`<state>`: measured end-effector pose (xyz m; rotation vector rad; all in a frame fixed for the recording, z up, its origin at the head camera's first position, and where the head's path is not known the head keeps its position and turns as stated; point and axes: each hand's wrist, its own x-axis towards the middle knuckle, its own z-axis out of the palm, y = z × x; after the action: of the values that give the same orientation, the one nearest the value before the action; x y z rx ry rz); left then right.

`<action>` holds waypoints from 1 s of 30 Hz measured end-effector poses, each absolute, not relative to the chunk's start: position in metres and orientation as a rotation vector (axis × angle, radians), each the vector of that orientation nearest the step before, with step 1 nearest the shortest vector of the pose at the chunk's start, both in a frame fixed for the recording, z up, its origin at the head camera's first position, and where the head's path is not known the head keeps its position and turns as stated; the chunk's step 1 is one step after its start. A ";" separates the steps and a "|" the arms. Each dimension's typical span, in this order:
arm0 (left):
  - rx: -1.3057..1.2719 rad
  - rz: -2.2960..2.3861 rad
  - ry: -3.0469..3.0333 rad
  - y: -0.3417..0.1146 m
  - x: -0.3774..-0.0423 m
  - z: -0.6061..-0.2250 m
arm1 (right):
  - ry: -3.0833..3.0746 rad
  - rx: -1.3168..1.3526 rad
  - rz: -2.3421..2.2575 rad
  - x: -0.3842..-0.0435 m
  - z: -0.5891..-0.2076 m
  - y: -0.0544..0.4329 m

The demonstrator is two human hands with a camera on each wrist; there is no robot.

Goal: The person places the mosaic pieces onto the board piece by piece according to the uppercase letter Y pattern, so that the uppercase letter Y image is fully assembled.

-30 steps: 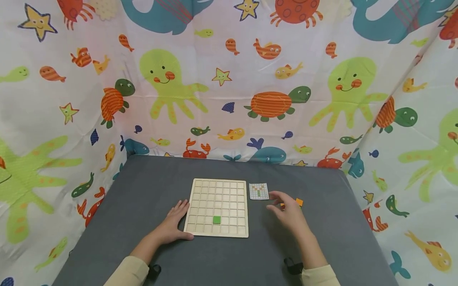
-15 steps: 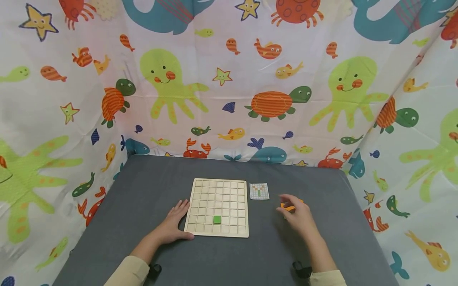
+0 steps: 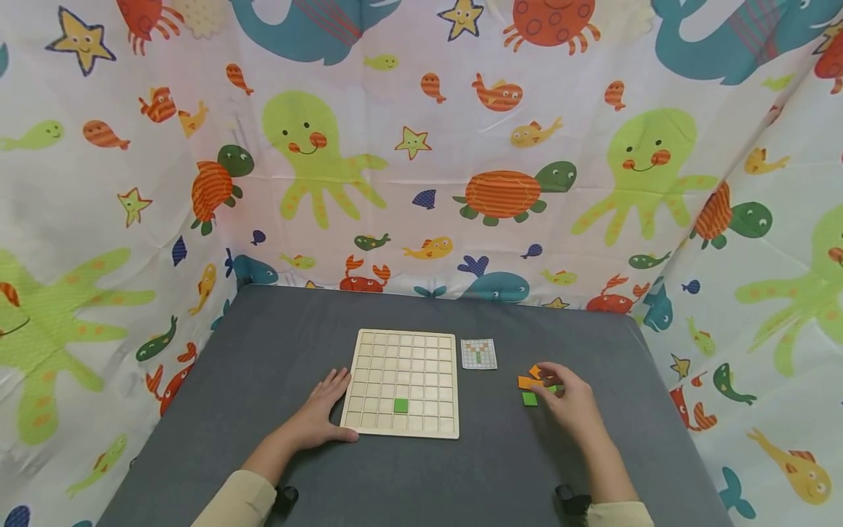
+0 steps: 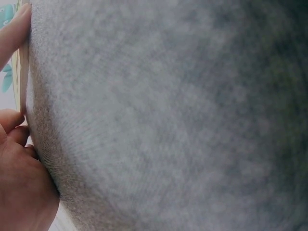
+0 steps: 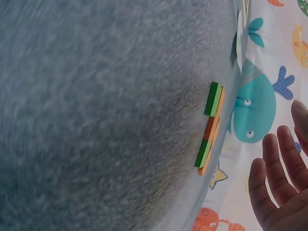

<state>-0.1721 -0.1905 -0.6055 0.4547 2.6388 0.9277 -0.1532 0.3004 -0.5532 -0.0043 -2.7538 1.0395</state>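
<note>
A pale wooden grid board (image 3: 375, 368) lies on the table, with one green square tile (image 3: 400, 405) in a cell near its front. My left hand (image 3: 316, 417) rests against the board's left edge, the thumb at its near left corner. In the left wrist view, the thumb and fingers of the left hand (image 4: 24, 178) meet the board's side. Right of the board, my right hand (image 3: 574, 402) hovers over loose tiles: orange tiles (image 3: 529, 383) and a green tile (image 3: 530, 399); it partly covers another green one. The right wrist view shows its fingers (image 5: 274, 163) apart, above the tiles.
A small printed card (image 3: 478, 354) with a coloured grid pattern lies between the board and the loose tiles. Grey cloth (image 3: 296, 322) covers the table. Curtains (image 3: 421, 168) printed with sea animals stand behind and at both sides.
My right hand has moved right, away from the card, and more of the orange and green tiles now shows. The left hand and the board keep their places.
</note>
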 end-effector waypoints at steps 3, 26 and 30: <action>0.457 0.924 2.643 -0.191 -0.172 -0.606 | -2.757 -0.026 1.064 -0.153 -0.556 0.306; 0.445 0.904 2.637 -0.190 -0.173 -0.608 | -2.822 -0.204 1.143 -0.153 -0.573 0.338; 0.446 0.902 2.643 -0.189 -0.174 -0.607 | -2.890 -0.226 1.114 -0.155 -0.574 0.344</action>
<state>-0.1738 -0.1894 -0.6068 0.4456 2.6429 0.9019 -0.1553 0.3435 -0.5744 -0.2257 -2.8904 1.1139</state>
